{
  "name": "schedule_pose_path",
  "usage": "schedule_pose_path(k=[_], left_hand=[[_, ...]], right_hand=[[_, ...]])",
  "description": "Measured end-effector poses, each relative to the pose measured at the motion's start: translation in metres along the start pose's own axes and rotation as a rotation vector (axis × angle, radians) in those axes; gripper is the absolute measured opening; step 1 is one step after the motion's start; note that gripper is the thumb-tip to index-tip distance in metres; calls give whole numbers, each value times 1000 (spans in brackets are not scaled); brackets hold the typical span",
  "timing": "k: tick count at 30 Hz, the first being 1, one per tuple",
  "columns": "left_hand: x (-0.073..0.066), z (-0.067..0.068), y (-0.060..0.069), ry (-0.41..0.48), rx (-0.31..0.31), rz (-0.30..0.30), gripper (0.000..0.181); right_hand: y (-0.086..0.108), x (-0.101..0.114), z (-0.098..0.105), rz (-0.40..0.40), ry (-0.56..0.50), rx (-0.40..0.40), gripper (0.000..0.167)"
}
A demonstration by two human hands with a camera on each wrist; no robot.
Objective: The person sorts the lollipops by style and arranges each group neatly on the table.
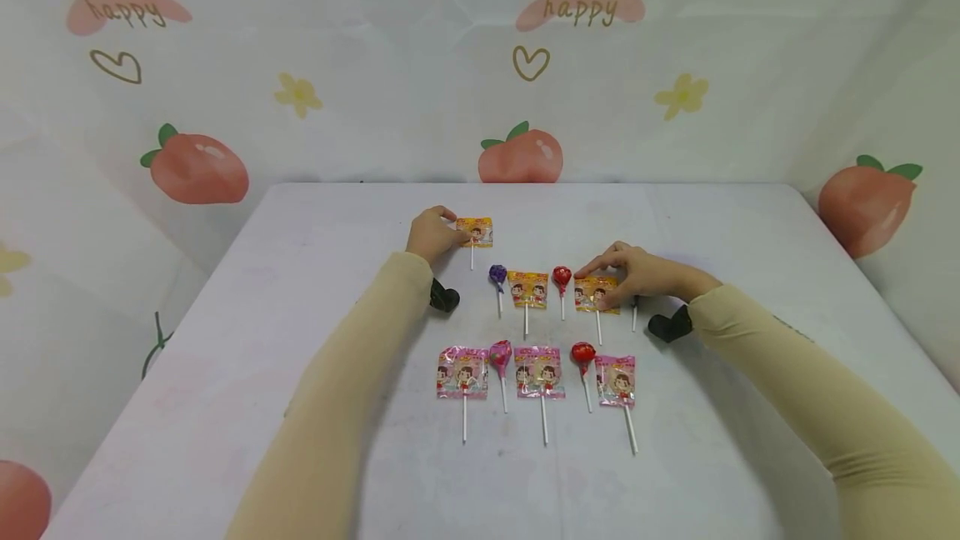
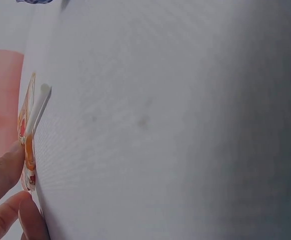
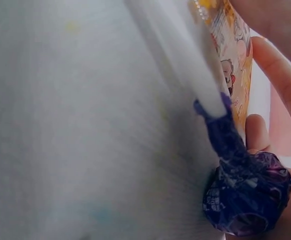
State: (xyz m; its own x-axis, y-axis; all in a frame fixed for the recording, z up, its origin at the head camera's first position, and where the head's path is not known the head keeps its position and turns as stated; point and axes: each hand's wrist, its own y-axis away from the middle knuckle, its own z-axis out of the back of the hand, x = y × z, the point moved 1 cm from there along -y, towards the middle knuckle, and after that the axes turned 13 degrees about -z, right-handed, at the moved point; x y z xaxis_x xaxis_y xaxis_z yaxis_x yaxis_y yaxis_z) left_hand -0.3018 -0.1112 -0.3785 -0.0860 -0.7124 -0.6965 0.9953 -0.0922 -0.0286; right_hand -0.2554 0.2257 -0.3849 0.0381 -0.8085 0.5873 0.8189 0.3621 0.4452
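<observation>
At the back of the group, my left hand (image 1: 432, 235) pinches the left edge of an orange-wrapped lollipop (image 1: 480, 227); its stick (image 2: 38, 107) shows in the left wrist view. My right hand (image 1: 651, 273) holds another orange-wrapped lollipop (image 1: 587, 293) at the right end of the middle row, with fingertips at its upper left and thumb at its lower right. Beside that packet a dark purple round lollipop (image 3: 248, 195) lies close to the palm; the head view shows only its stick. Left along the row are a red lollipop (image 1: 562, 276), an orange-wrapped one (image 1: 528, 287) and a purple one (image 1: 498, 274).
The front row has pink-wrapped lollipops (image 1: 462, 375) alternating with a pink round lollipop (image 1: 500, 355) and a red one (image 1: 582, 353). All lie on a white-covered table (image 1: 315, 273). A printed curtain (image 1: 405, 73) hangs behind the far edge.
</observation>
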Motion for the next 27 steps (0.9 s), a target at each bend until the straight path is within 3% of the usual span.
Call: schedule_pose_path(k=[10, 19, 27], left_hand=[[4, -1, -5, 12, 10, 25, 48], [5, -2, -5, 3, 5, 21, 47], [4, -1, -4, 11, 4, 22, 46]], right_hand=[[4, 3, 6, 1, -31, 21, 61], [4, 6, 0, -44, 98, -43, 73], [3, 8, -2, -69, 139, -58, 68]])
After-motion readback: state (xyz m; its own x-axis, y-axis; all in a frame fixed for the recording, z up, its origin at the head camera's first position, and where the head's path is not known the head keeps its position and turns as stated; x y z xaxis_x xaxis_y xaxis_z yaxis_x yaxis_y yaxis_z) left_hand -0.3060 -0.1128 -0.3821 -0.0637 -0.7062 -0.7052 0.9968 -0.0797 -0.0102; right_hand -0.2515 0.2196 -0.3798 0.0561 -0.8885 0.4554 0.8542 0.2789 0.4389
